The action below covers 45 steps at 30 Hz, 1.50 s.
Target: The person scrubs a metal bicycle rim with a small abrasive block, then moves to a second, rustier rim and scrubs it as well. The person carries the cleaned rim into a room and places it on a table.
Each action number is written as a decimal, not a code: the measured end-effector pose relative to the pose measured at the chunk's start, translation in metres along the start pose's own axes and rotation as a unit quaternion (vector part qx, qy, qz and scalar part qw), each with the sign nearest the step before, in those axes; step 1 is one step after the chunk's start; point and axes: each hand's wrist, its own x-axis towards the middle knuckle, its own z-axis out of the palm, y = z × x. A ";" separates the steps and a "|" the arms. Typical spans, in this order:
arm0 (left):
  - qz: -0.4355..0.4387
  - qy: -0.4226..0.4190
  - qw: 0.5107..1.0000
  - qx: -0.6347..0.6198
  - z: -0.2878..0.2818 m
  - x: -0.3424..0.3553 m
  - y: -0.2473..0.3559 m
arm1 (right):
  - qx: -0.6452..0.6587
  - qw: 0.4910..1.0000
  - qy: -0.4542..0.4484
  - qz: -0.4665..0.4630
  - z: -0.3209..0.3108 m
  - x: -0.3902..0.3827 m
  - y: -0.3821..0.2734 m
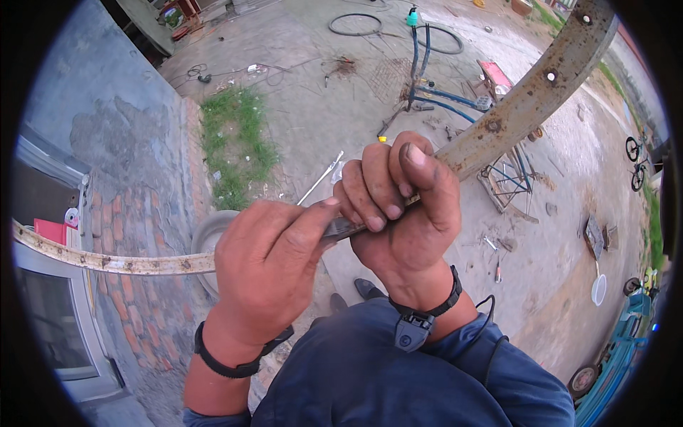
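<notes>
A rusty curved metal rim point(523, 102) runs from the upper right through both hands and out to the left edge, with round holes along it. My right hand point(402, 213) has its fingers curled around the rim, thumb raised at the upper side. My left hand point(270, 263) is closed on the rim just left of it, thumb near my right fingertips. A dark short section shows between the hands; I cannot make out whether it is a separate piece. Both wrists wear black straps, the right one with a small dark device.
A plastered brick wall point(121, 142) with a window point(50, 327) stands left, a round basin point(206, 235) near it. On the concrete lie tyre rings point(356, 16), blue bicycle frames point(448, 99), tools point(498, 263) and a grass patch point(228, 142). A teal wheeled vehicle point(612, 363) is at lower right.
</notes>
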 end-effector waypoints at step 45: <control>-0.062 -0.070 0.995 -0.028 -0.021 -0.012 -0.006 | 0.012 0.999 -0.052 -0.006 -0.005 -0.010 0.002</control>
